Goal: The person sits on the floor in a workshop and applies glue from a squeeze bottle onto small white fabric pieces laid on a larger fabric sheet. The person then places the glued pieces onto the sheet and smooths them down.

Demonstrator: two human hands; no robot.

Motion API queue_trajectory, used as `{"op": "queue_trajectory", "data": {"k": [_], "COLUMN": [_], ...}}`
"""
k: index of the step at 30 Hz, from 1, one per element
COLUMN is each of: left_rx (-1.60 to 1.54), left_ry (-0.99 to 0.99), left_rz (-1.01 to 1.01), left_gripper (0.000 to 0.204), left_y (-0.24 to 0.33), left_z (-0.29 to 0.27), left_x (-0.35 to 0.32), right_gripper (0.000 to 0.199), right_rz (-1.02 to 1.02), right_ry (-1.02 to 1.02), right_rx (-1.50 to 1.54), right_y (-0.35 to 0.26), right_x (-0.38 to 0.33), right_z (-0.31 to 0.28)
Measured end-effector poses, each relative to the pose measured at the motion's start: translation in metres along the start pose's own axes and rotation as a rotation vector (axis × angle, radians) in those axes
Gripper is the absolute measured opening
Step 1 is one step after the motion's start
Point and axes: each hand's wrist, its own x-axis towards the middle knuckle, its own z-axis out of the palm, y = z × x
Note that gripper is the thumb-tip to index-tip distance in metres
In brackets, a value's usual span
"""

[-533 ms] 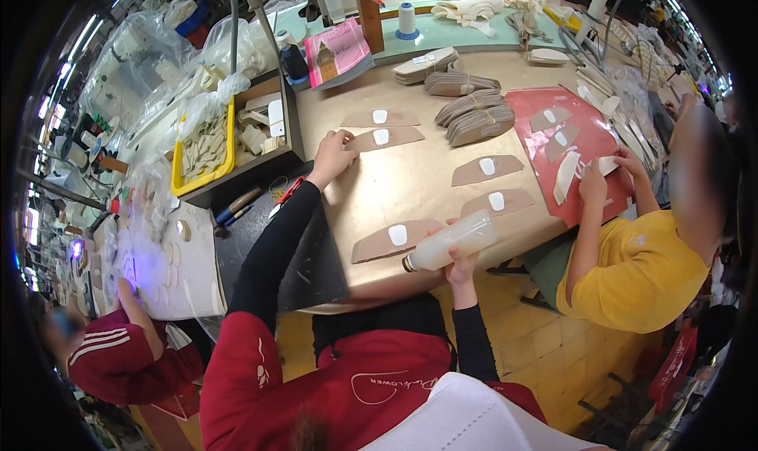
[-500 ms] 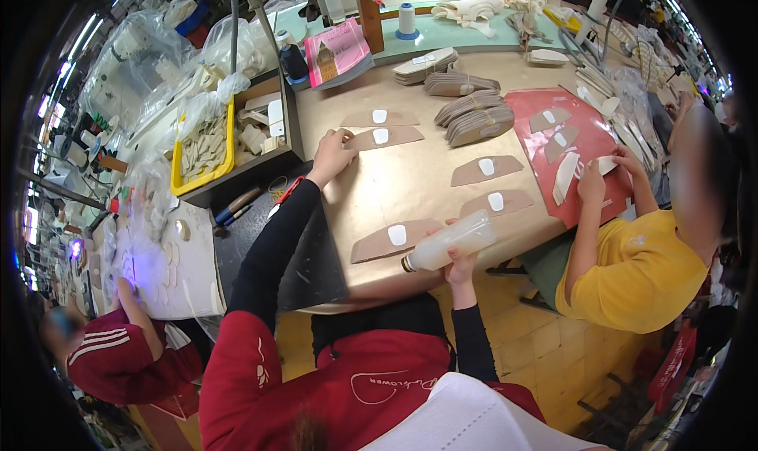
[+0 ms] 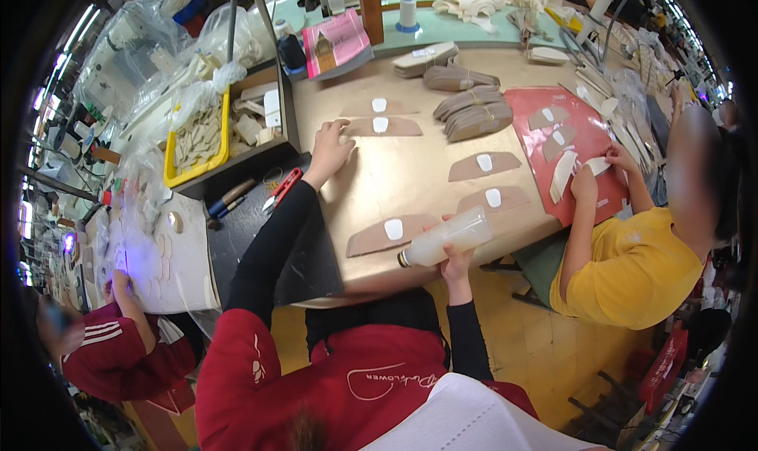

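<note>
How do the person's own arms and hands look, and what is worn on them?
Both arms wear long, close-fitting black sleeves that reach the wrists, coming out of a red top with thin white line markings on its front and shoulder. The left hand and the right hand are bare: no gloves show, and no ring, watch or bracelet can be made out.

The desk [image 3: 395, 175] is pale tan; the flat cut pieces [image 3: 391, 234] on it are brown, each with a white patch; the squeeze bottle [image 3: 446, 238] is milky white. The mat [image 3: 588, 147] is red; the tray [image 3: 193, 147] yellow; the snips [image 3: 283, 189] red-handled.
</note>
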Motion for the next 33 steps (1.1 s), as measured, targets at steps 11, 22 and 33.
{"op": "queue_trajectory", "data": {"k": [11, 22, 33], "left_rx": [-0.104, -0.089, -0.195], "left_ry": [-0.421, -0.313, -0.255], "left_rz": [0.054, 0.027, 0.05], "left_gripper": [0.038, 0.03, 0.025], "left_y": [0.061, 0.062, 0.058], "left_z": [-0.039, -0.024, -0.023], "left_x": [-0.172, -0.176, -0.179], "right_gripper": [0.074, 0.047, 0.051], "right_rz": [0.024, -0.263, -0.224], "right_ry": [0.049, 0.037, 0.037], "right_rx": [0.007, -0.853, -1.188], "right_y": [-0.012, -0.03, -0.036], "right_x": [0.006, 0.027, 0.032], "right_z": [0.01, 0.084, 0.069]}}
